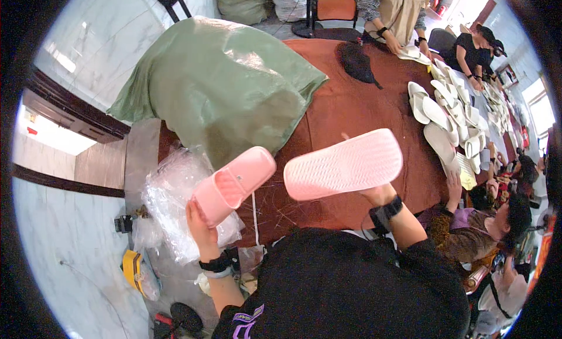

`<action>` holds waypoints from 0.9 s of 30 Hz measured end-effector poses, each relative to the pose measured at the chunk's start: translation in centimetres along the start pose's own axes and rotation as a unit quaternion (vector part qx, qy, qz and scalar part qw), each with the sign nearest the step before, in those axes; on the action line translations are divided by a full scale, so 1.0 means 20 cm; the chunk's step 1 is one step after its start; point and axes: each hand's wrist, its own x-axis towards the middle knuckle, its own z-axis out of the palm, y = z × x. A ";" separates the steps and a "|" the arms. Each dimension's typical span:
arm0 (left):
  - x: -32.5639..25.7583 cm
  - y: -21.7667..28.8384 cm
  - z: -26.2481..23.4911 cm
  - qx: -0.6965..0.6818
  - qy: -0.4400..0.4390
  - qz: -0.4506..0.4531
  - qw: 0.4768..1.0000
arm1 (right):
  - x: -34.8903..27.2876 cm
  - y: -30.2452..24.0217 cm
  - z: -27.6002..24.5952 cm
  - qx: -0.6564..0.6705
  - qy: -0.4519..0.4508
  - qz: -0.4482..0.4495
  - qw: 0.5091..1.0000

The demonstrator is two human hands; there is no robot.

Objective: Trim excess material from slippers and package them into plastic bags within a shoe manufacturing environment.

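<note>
A pink slide slipper (218, 195) is in my left hand (201, 226), gripped at its strap end with the footbed turned up. My right hand (380, 195) grips a second pink slipper (344, 163) from below, its ridged sole facing me. Most of the right-hand fingers are hidden behind that sole. Both slippers are held apart, above the table covered with reddish-brown cloth (328, 99). Beside my left hand lies a heap of clear plastic bags (170, 210).
A green woven sheet (216, 87) drapes over a bulky pile at the far left. White slippers (451, 110) crowd the table's right side. A black cap (357, 62) lies at the back. Several people work around the table, one seated close on my right (468, 233).
</note>
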 end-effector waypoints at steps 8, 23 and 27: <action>-0.17 -0.08 0.32 -0.056 -0.167 -0.145 0.974 | -0.05 0.05 -0.04 -0.326 -0.021 -0.048 0.944; -0.25 -0.33 0.48 0.087 -0.293 -0.187 0.933 | -0.38 -0.01 -0.22 -0.126 0.164 0.115 0.972; -0.20 -0.54 0.48 0.132 -0.344 -0.205 0.907 | -0.50 0.15 -0.36 -0.344 0.152 0.122 0.918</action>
